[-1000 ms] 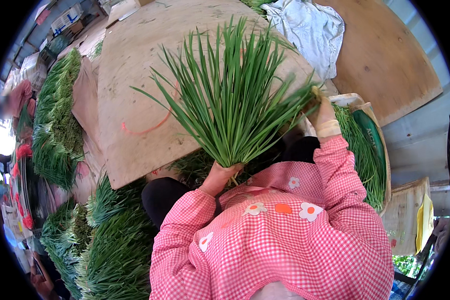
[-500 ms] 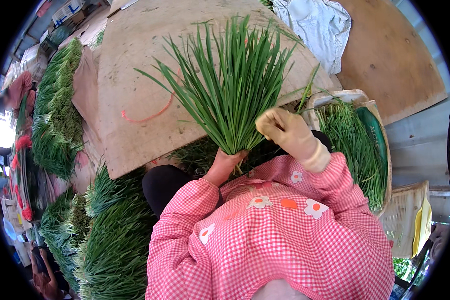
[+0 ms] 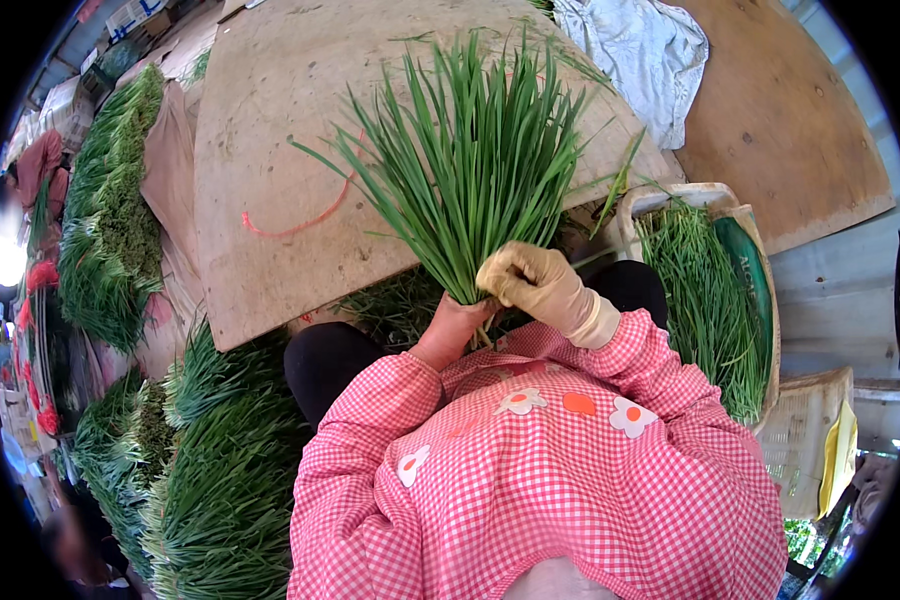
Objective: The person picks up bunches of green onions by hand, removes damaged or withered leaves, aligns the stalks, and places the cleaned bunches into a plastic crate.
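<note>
My left hand (image 3: 451, 328), bare, is closed round the lower stems of a fanned bunch of green chives (image 3: 470, 185). The leaf tips point away from me over the wooden board. My right hand (image 3: 542, 288) wears a pale tan glove. Its fingers are curled into a pinch against the right side of the bunch, just above my left hand. What lies between those fingertips is hidden.
A wooden board (image 3: 280, 110) bears a red string (image 3: 300, 230). To the right stands a crate (image 3: 628, 232) of loose greens (image 3: 705, 300). Chives are heaped at lower left (image 3: 230, 470) and far left (image 3: 110, 220). A white cloth (image 3: 635, 60) lies at the back.
My right hand has moved left and slightly down, from beside the bunch to its lower stems near my left hand. The leaves have swung a little; my left hand keeps its grip.
</note>
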{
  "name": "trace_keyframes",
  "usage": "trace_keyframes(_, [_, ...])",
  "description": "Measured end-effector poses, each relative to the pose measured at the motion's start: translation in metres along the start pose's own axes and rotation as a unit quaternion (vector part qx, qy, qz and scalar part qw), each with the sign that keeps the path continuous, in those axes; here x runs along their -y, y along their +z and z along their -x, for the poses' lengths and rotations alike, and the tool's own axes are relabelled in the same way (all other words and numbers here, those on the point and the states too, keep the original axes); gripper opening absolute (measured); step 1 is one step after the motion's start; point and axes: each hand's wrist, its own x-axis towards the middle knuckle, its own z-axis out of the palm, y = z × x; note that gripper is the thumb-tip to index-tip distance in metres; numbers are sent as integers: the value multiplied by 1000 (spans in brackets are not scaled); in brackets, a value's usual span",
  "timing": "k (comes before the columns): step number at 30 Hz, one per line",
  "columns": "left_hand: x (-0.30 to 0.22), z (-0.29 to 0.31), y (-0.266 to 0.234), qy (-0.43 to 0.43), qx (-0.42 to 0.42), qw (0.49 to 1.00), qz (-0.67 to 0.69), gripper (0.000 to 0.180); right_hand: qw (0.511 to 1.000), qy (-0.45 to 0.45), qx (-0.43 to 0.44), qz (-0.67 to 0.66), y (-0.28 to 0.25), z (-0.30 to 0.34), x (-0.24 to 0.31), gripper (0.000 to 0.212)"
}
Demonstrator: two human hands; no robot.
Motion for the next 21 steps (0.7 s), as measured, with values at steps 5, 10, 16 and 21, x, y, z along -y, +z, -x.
trace_keyframes(5, [-1,0,-2,-14,15,1000,-9,17,984,12,-153,90,-15,-26,8,13])
trace_keyframes(10, [1,1,1,23,12,997,-71,21,977,39,-166,125,-19,-42,3,12])
trace_keyframes(16, [5,1,0,28,12,997,-66,26,994,47,-82,-59,-17,-23,1,9])
trace_keyframes(21, [4,0,0,16,6,998,-67,23,989,20,-131,-65,-20,-24,1,9])
